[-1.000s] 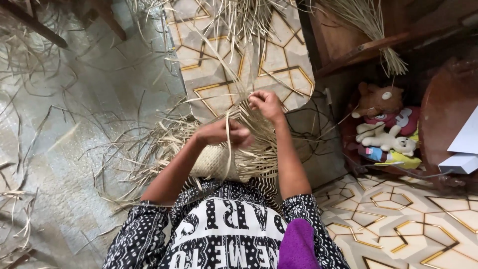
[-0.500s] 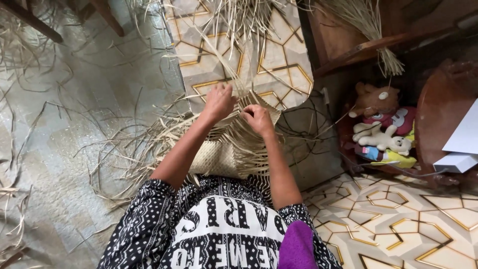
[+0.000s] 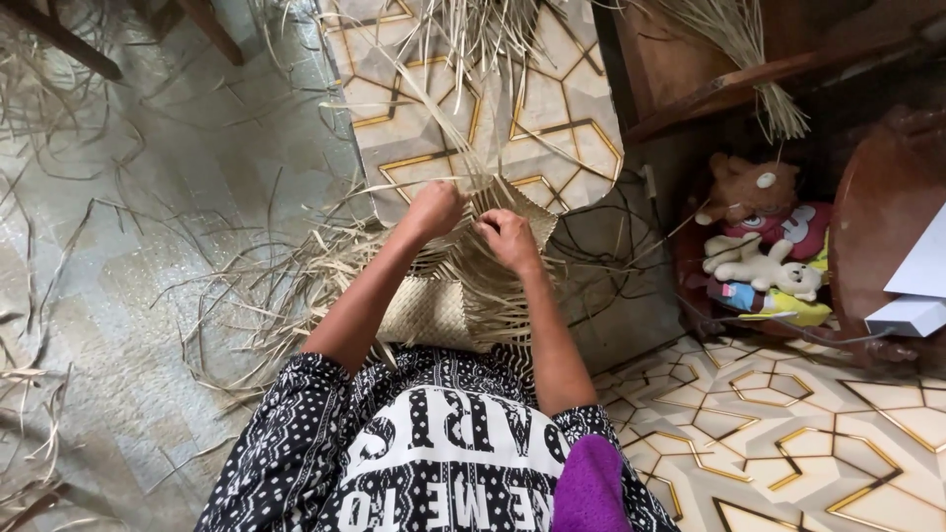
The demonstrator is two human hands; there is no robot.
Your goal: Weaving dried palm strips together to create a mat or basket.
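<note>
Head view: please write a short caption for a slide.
Left hand and right hand grip pale strips at a woven mat on the floor.

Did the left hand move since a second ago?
Yes. The left hand moved away from the body, up the woven mat, toward the patterned floor tiles.

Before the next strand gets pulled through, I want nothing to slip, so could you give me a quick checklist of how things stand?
1. Left hand on the strands at the far edge of the woven mat: ok.
2. Right hand closed in a grip on a strand: ok.
3. Finished part of the mat lying flat by the lap: ok.
4. Loose strands free of tangles: not ok, they splay all over the floor.
5. Which strand each grip pinches: cannot tell.
</note>
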